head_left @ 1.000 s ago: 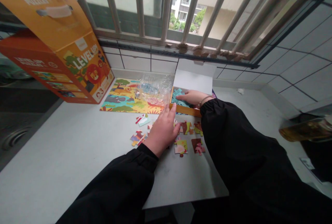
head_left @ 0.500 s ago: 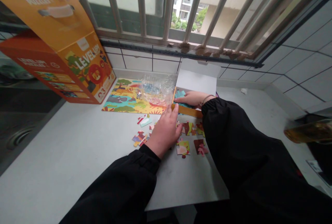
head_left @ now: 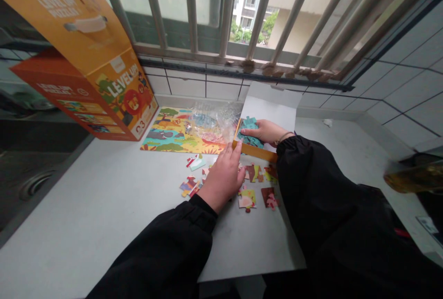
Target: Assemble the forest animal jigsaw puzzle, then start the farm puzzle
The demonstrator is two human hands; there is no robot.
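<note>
My left hand (head_left: 224, 175) lies flat on the grey counter, fingers together, fingertips touching the near orange edge of a small puzzle box (head_left: 255, 151). My right hand (head_left: 263, 129) reaches inside that box, fingers spread over teal puzzle pieces (head_left: 249, 138). The box's white lid (head_left: 273, 107) stands up behind it. Several loose coloured puzzle pieces (head_left: 248, 197) lie on the counter around and under my left hand. Both arms wear black sleeves.
A finished animal puzzle picture (head_left: 173, 131) lies at the back with a clear plastic bag (head_left: 212, 116) on it. A large orange "Level Up" carton (head_left: 90, 63) leans at the left. Barred window behind, tiled wall right, a sink (head_left: 31, 183) at left.
My right hand has shifted slightly within the box, now spread over the teal pieces. The camera view moved a little; my left hand stays at the box's edge.
</note>
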